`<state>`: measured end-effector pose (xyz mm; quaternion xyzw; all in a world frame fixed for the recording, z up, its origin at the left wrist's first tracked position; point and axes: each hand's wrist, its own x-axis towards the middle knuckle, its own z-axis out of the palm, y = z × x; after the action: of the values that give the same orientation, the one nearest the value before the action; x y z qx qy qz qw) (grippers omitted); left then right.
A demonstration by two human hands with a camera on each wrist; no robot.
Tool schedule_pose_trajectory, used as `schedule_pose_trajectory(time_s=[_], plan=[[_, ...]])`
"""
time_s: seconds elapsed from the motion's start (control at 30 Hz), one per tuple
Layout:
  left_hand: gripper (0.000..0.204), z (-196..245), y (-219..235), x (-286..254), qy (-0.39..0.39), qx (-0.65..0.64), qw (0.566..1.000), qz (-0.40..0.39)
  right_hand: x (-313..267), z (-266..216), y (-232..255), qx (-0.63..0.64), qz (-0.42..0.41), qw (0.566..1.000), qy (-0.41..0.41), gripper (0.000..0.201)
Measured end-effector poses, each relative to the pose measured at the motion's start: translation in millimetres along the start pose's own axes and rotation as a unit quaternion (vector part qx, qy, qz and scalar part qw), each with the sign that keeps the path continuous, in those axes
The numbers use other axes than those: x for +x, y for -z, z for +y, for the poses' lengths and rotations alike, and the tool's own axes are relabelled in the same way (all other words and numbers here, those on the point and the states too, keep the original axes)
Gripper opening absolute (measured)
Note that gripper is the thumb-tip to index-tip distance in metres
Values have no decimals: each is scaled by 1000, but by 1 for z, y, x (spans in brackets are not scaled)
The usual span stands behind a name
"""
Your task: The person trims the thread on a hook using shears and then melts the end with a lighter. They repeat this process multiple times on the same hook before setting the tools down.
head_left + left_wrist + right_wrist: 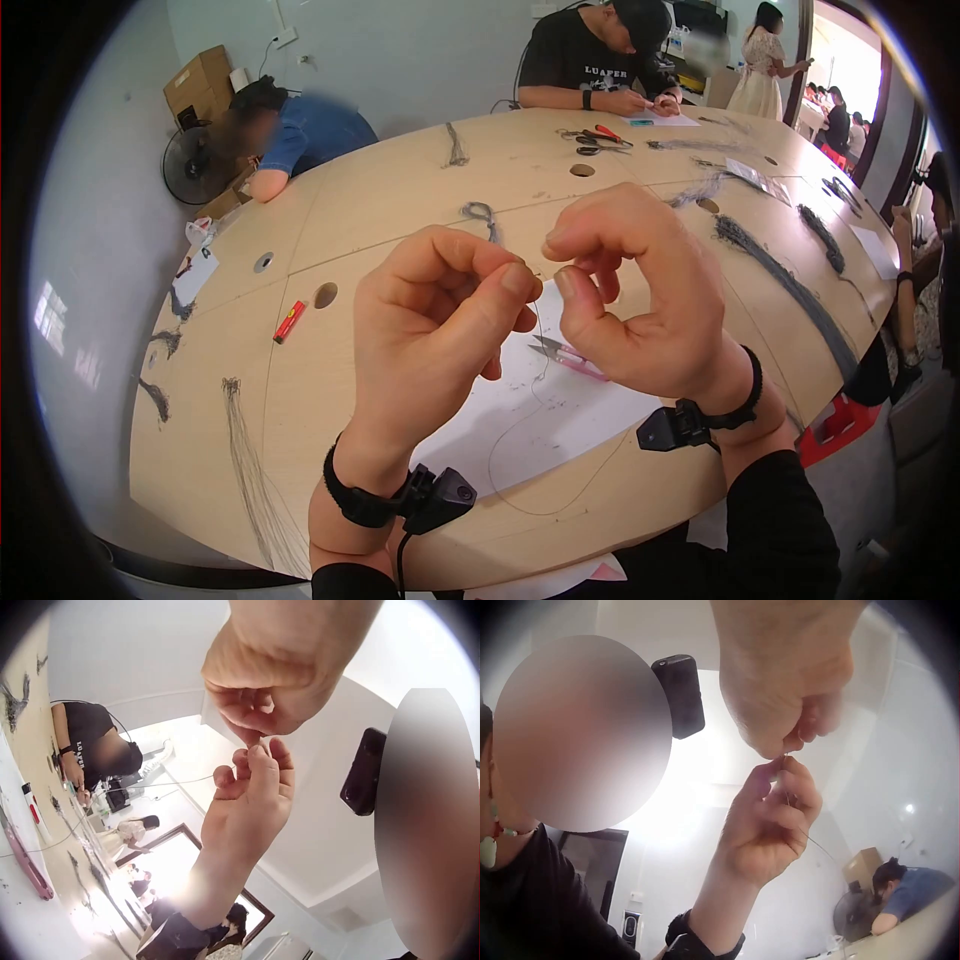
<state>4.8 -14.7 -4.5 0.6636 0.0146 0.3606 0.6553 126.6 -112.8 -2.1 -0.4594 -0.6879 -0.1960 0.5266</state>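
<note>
Both hands are raised over the table, fingertips close together. My left hand (430, 340) pinches a thin dark cord (541, 330) between thumb and forefinger. The cord hangs from there and curves in a loose loop across the white paper (460, 440). My right hand (655, 300) is curled just beside it, thumb and forefinger at the cord's upper end. In the right wrist view, the cord (815, 841) runs from between the meeting fingertips past the left hand's fingers. Below the hands, pink-handled thread snips (570, 358) lie on the paper.
A red lighter (290, 322) and a bundle of dark cords (240, 440) lie to the left. More cord bundles (790, 290) stretch along the right. Pliers and scissors (597, 140) lie farther back. Two people sit across the table, one in a black shirt (590, 65), one in blue (315, 130).
</note>
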Motion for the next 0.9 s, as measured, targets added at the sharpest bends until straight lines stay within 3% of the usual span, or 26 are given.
schedule_pose_trajectory(time_s=[0.33,0.53,0.63,0.9], plan=[[6,-1,0,-1,-12,34,999,4,-2,1,-8,-3,-16,999,36,29],[7,-1,-2,-2,-5,38,999,-6,-3,-3,-12,-44,23,999,6,30],[8,-5,2,0,-46,49,998,-15,-4,-3,-10,-35,28,999,-12,29],[7,-3,5,0,-41,71,996,-36,-1,-1,-14,31,31,999,-23,21]])
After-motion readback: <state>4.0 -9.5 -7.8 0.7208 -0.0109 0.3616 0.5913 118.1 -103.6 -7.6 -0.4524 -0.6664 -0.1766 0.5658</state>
